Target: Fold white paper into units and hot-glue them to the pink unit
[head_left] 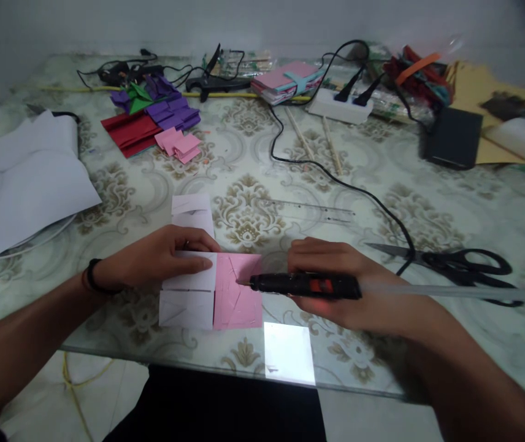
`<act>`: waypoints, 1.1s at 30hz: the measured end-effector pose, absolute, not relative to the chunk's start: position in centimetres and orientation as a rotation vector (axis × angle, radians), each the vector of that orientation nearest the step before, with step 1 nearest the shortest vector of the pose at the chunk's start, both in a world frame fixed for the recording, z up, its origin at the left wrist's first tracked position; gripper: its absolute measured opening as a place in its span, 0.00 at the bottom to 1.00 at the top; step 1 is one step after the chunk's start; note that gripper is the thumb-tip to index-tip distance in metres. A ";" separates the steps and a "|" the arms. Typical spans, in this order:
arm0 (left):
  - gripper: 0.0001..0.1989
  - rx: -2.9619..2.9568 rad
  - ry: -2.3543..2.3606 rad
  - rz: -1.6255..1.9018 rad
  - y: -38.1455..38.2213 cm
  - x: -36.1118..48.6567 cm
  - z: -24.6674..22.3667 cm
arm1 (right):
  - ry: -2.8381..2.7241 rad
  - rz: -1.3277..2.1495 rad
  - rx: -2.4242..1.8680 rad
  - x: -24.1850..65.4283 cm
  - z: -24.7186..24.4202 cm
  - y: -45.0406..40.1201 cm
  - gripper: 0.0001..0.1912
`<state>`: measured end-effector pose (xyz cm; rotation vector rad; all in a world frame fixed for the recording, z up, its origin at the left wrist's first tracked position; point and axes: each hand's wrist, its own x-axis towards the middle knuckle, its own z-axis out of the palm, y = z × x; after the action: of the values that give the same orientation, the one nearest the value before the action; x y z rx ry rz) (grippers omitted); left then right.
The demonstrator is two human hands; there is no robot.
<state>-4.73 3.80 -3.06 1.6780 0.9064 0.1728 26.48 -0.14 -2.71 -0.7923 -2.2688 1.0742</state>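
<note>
Right hand (331, 276): closed around a black glue gun (299, 285), its nozzle directed to 9 o'clock and a translucent glue stick (465, 291) running from its rear to 3 o'clock. The nozzle tip is over the pink paper (244, 310); whether it touches cannot be told. Fine strands cross the pink surface.

Left hand (177, 255): gripping the white folded paper (186, 307), thumb on its face and fingers at its far edge. This paper adjoins the pink one on its 9 o'clock side; both are near the table's front edge.

Surroundings, with the pink paper as the dial's centre and 12 o'clock away from the wearer: black-handled scissors (467, 267) at 3; at 2, well apart, a dark rectangular object (453, 138); at 1, a clear ruler (311, 210), then two thin sticks (333, 147) and a white power strip (340, 109). At 11 are small pink folded pieces (180, 145) beside purple folded papers (175, 115) and red papers (131, 134); at 10, large white sheets (27, 178).
</note>
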 end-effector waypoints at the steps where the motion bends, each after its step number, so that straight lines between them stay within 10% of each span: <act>1: 0.14 1.676 0.906 0.174 3.8 -4.7 -3.0 | -2.276 1.070 -0.792 26.4 -2.7 -0.2 0.01; 33: 0.12 1.705 0.917 0.172 3.8 -4.6 -3.0 | -2.344 1.019 -0.815 27.1 -2.6 0.0 0.04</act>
<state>-4.58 3.79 -3.05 1.7049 0.9165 0.1723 27.10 0.03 -2.56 -0.8146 -2.3440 1.0188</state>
